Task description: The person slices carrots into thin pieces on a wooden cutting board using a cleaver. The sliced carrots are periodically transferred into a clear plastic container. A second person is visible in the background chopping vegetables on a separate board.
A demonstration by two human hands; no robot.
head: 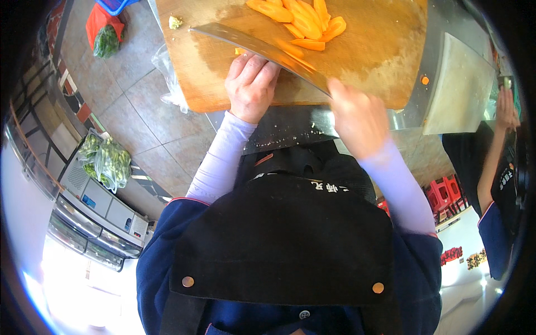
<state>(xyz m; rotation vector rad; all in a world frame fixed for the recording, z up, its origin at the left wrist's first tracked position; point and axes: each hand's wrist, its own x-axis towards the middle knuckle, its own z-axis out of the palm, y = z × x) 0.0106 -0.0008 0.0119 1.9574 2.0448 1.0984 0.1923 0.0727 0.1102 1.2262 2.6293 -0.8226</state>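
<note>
My right hand (361,119), blurred by motion, grips the handle end of a broad-bladed kitchen knife (251,47). The blade slants across a wooden cutting board (377,54), its far tip pointing to the upper left. Against the near side of the blade, my left hand (252,86) has its fingers curled over a piece of carrot (239,51). Only a small orange end shows beside the knuckles; fingers and blade hide the rest. Beyond the blade lies a loose pile of slanted carrot slices (307,23), and a blurred slice rests close along the steel.
A pale crumbled scrap (175,22) sits at the board's left. To the right are a carrot round (425,79) on the metal counter and a white cutting board (458,83). A co-worker's arm (494,167) reaches in there. Bagged green vegetables (111,159) stand at left.
</note>
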